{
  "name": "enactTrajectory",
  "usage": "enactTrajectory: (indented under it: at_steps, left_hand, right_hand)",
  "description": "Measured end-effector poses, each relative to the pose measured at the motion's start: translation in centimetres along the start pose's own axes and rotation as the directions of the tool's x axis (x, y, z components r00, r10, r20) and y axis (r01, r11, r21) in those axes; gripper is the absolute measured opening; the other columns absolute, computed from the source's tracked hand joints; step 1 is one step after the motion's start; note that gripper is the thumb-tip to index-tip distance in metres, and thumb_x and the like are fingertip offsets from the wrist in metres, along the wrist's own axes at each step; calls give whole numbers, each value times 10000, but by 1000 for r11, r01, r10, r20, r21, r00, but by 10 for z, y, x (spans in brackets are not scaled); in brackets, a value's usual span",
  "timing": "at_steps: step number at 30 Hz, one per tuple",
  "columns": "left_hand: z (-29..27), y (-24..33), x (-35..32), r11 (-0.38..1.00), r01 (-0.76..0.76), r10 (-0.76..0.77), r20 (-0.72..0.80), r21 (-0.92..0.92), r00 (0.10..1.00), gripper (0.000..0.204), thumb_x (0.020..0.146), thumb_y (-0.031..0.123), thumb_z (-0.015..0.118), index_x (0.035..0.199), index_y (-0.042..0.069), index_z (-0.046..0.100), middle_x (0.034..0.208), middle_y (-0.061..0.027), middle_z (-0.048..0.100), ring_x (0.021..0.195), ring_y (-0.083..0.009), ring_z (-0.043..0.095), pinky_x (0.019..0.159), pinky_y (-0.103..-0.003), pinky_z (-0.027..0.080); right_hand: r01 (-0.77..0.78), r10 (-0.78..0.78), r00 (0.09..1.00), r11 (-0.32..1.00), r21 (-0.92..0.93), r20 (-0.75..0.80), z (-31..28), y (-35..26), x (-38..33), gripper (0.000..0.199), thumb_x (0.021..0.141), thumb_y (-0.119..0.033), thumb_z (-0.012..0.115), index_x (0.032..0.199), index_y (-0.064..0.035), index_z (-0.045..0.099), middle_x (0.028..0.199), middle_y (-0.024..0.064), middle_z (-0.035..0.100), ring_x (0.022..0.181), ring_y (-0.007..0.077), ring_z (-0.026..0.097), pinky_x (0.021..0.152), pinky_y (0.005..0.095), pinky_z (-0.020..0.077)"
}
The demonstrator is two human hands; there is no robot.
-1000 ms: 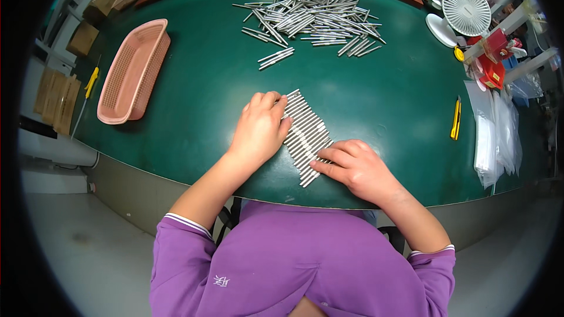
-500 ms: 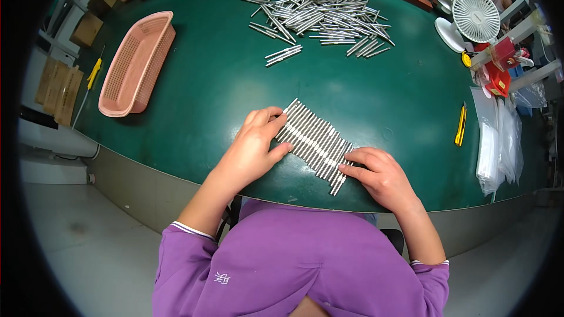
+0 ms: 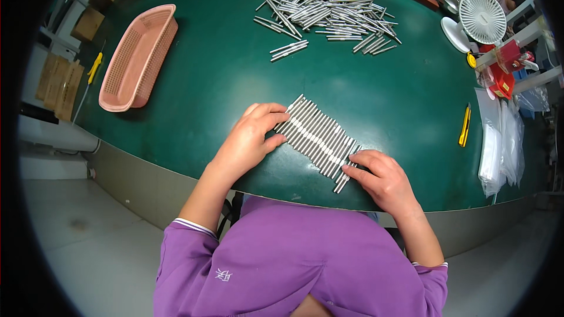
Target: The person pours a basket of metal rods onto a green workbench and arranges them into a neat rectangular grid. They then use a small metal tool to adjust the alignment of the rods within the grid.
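Note:
A row of several thin metal rods (image 3: 317, 136) lies side by side on the green table (image 3: 223, 76), near its front edge. My left hand (image 3: 249, 141) rests on the table with its fingertips against the row's left end. My right hand (image 3: 382, 179) touches the row's right end, fingers bent onto the last rods. Neither hand lifts a rod. A loose heap of the same metal rods (image 3: 329, 12) lies at the far side of the table.
An empty pink plastic basket (image 3: 138, 58) stands at the left. A white fan (image 3: 482, 17), red items and clear plastic bags (image 3: 499, 141) crowd the right edge. Two yellow utility knives (image 3: 464, 126) lie about, one right, one off the left edge.
The rods, bunched and skewed a second ago, are now spread into a longer, even row. My hands have moved apart to its two ends.

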State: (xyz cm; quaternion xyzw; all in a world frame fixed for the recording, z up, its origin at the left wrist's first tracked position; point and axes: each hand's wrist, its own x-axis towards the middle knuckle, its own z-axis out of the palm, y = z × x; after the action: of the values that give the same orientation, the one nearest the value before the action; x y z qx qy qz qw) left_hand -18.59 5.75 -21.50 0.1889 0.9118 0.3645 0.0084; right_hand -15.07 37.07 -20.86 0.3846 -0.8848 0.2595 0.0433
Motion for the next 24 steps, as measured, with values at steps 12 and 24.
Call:
enactTrajectory:
  at_steps: [12, 24]
  left_hand:
    - [-5, -6, -12, 996, 15, -20, -52, -90, 998, 634, 839, -64, 607, 1443, 95, 499, 1238, -84, 648, 1176, -282, 558, 1043, -387, 438]
    - [-18, -28, -6, 996, 24, -35, -125, -86, 992, 601, 885, -87, 521, 1455, 103, 492, 1204, -69, 660, 1168, -278, 550, 1031, -389, 439]
  right_hand:
    - [-37, 65, 948, 995, -94, 312, 3, -4, 19, 723, 848, -349, 728, 1504, -224, 449, 1594, 67, 367, 1488, 352, 281, 1215, 566, 207]
    - [32, 28, 929, 987, -157, 368, 26, -9, 66, 722, 913, -413, 641, 1544, -177, 381, 1626, 81, 306, 1518, 351, 215, 1232, 568, 117]
